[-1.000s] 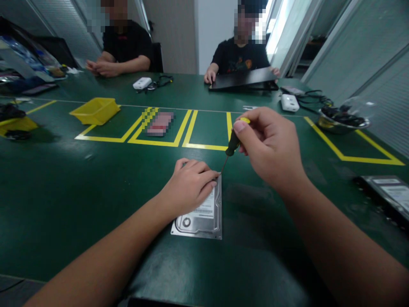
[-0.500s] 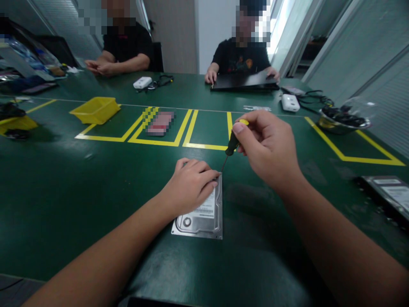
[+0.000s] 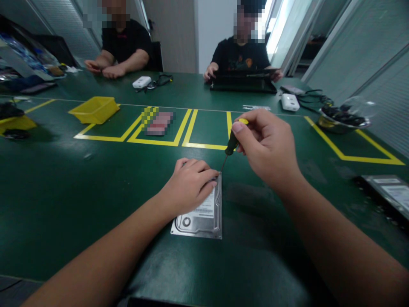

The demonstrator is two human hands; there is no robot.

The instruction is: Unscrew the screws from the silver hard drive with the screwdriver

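Note:
A silver hard drive point(image 3: 204, 224) with a white label lies flat on the green table, its label side up. My left hand point(image 3: 193, 183) rests over its far part and grips it, hiding much of the label; the thumb and forefinger are near the right edge. In my right hand point(image 3: 266, 145) is a screwdriver point(image 3: 231, 144) with a dark handle and a yellow end cap, pinched between thumb and fingers. It leans with its thin shaft pointing down, and the tip is at the drive's far right corner, by my left fingertip.
Another hard drive point(image 3: 391, 192) lies at the right, small bits beside it. Further back are a yellow bin point(image 3: 96, 110), yellow tape outlines, a bowl of dark parts point(image 3: 343, 121) and white devices with cables. Two people sit across; one handles a black panel point(image 3: 244, 83).
My hands, the screwdriver and the hard drive look almost unmoved. Across the table, one person has tilted the black panel and the other has drawn their hands apart.

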